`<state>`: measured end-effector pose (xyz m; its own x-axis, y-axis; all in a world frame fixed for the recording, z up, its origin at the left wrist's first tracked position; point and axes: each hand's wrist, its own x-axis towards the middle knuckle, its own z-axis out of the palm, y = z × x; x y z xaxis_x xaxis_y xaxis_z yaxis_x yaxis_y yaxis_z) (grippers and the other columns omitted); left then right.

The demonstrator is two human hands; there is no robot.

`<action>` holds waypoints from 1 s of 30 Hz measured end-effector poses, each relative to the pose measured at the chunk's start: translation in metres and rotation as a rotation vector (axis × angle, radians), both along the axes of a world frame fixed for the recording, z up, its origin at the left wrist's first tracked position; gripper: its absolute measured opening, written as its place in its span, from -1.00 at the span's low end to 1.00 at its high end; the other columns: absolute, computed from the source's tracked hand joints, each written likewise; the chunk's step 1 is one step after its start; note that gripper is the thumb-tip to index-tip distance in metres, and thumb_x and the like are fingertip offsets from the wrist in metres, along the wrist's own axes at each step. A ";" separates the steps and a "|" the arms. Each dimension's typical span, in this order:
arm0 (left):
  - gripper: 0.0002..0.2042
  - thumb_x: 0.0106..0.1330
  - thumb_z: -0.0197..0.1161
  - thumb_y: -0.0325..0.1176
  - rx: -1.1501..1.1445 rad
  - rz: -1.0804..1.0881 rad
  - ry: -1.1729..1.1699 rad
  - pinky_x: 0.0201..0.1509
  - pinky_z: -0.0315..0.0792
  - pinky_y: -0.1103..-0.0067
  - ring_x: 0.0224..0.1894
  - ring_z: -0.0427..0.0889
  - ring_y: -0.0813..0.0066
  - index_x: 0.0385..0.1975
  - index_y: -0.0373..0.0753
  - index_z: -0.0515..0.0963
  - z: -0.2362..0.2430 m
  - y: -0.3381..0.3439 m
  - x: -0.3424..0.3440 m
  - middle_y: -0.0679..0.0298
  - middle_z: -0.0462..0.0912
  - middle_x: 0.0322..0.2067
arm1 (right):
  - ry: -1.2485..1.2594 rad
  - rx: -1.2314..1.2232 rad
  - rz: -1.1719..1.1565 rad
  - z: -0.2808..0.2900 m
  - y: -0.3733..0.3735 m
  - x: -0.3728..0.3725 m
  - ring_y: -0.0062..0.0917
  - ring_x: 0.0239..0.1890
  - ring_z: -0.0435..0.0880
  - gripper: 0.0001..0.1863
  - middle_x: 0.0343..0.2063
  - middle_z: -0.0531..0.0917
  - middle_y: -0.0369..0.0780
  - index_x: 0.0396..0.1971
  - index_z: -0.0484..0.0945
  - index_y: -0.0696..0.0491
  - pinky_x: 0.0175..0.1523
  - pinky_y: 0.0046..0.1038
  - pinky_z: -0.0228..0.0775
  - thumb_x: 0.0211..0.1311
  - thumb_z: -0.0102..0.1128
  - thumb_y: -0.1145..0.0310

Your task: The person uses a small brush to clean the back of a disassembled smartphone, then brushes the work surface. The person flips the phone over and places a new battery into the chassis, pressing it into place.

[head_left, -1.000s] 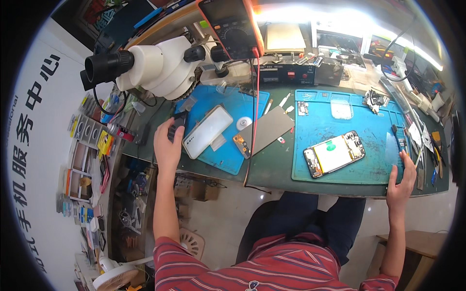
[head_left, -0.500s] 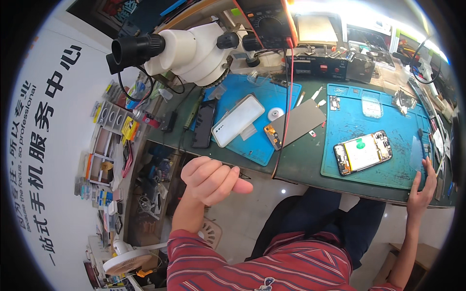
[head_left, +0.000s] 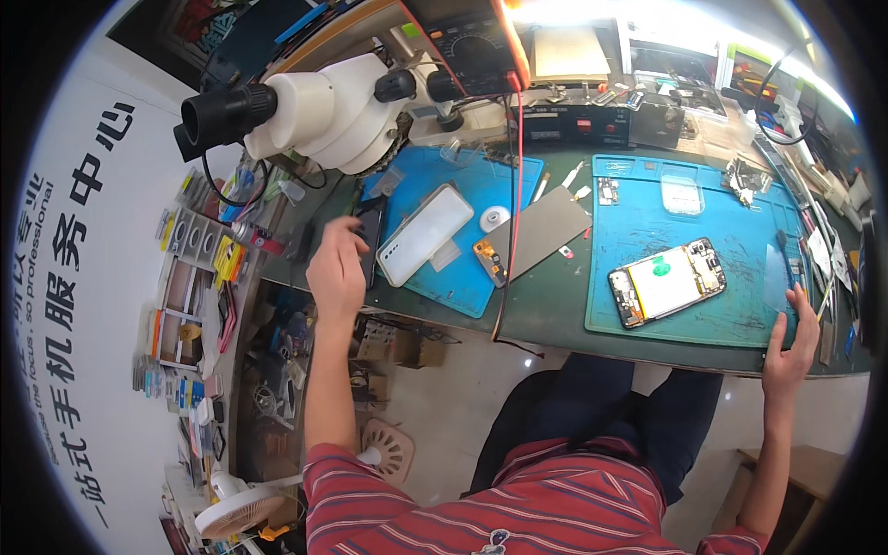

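My left hand [head_left: 337, 273] reaches over the left end of the bench, beside a black phone [head_left: 371, 242] that it partly covers. Its fingers are bent and slightly blurred, and whether they grip anything is hidden. At the right edge of a blue work mat [head_left: 680, 326] lies my right hand [head_left: 792, 344], open, fingers stretched and nothing held. An opened phone [head_left: 668, 281] with a white battery and a green mark rests on that mat. Left of it, a white phone back cover [head_left: 426, 234] lies on a second blue mat [head_left: 467, 298], near a loose grey screen panel [head_left: 552, 231].
A white microscope [head_left: 338, 116] overhangs the back left, beside an orange-edged multimeter [head_left: 472, 46]. A red test lead [head_left: 517, 176] hangs across the bench. A clear tray [head_left: 683, 195] sits on the right mat. At lower left stands a small fan [head_left: 242, 511].
My left hand has gone from a loose fist before the bench to above the black phone at the left. My right hand stays by the mat's edge. The view has shifted slightly.
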<state>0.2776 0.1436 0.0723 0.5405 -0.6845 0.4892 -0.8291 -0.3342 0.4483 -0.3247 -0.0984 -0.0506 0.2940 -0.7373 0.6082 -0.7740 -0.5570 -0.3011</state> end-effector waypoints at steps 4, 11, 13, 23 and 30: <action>-0.24 0.60 0.15 0.22 0.372 0.286 -0.190 0.21 0.57 0.16 0.16 0.69 -0.16 0.50 -0.35 0.37 -0.021 -0.005 0.046 -0.13 0.71 0.10 | -0.005 -0.018 -0.006 0.010 0.004 0.009 -0.25 0.30 0.65 -0.48 0.22 0.72 -0.11 0.47 0.51 0.11 0.45 -0.19 0.39 0.56 0.14 0.56; 0.15 0.29 0.22 0.58 0.579 0.359 0.040 0.43 0.47 0.04 0.46 0.52 -0.21 0.63 -0.31 0.22 -0.033 -0.027 0.089 -0.25 0.53 0.40 | -0.009 -0.010 -0.001 0.016 0.007 0.013 -0.24 0.26 0.65 -0.49 0.18 0.73 -0.10 0.45 0.52 0.12 0.44 -0.18 0.39 0.54 0.15 0.57; 0.17 0.27 0.26 0.57 0.661 0.387 -0.023 0.44 0.47 0.03 0.47 0.50 -0.22 0.63 -0.32 0.20 -0.033 -0.036 0.087 -0.27 0.50 0.42 | -0.014 -0.009 0.002 0.015 0.007 0.011 -0.25 0.27 0.65 -0.49 0.18 0.73 -0.10 0.46 0.51 0.12 0.44 -0.18 0.38 0.55 0.15 0.56; 0.14 0.24 0.47 0.32 0.595 0.271 0.004 0.47 0.47 0.09 0.48 0.48 -0.24 0.62 -0.40 0.18 -0.036 -0.024 0.103 -0.35 0.45 0.45 | -0.045 -0.048 0.041 0.014 0.007 0.014 -0.24 0.19 0.69 -0.47 0.11 0.76 -0.11 0.43 0.53 0.15 0.39 -0.18 0.42 0.48 0.19 0.61; 0.05 0.31 0.52 0.11 0.448 0.365 -0.006 0.47 0.44 0.13 0.45 0.52 -0.20 0.65 -0.34 0.13 -0.006 0.003 0.042 -0.30 0.49 0.42 | -0.061 -0.044 0.059 0.016 0.007 0.014 -0.24 0.19 0.69 -0.46 0.11 0.76 -0.10 0.42 0.53 0.14 0.39 -0.18 0.41 0.47 0.21 0.61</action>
<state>0.3197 0.1464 0.0661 0.7784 -0.5956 0.1984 -0.6268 -0.7550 0.1924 -0.3108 -0.0915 -0.0344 0.2978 -0.6916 0.6581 -0.7202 -0.6152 -0.3206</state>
